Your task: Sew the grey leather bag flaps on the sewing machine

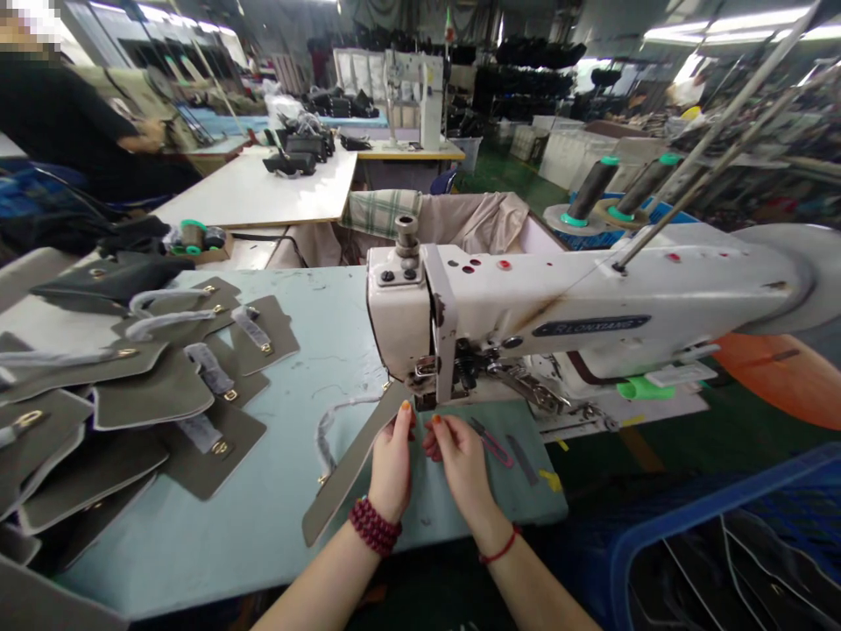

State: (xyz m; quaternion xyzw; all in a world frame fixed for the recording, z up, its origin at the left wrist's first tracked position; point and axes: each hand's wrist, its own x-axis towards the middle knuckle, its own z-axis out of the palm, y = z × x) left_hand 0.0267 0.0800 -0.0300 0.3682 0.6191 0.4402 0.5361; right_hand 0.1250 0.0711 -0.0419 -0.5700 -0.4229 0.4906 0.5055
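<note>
My left hand [392, 460] pinches the edge of a grey leather flap piece [351, 469] that lies slanted on the pale blue table [263, 526], its upper end under the needle of the white sewing machine [526, 315]. A pale strap with a brass fitting [327, 429] hangs from that piece. My right hand [460, 451] is beside the left, fingers curled and pinched just below the presser foot [427, 394]; what it grips is too small to make out.
Several grey flap pieces with straps and brass clasps [131, 386] are stacked at the left. Snips [492, 443] lie right of my hands. Thread cones [591, 188] stand behind the machine. A blue crate [723, 535] sits lower right. Another person [59, 123] sits far left.
</note>
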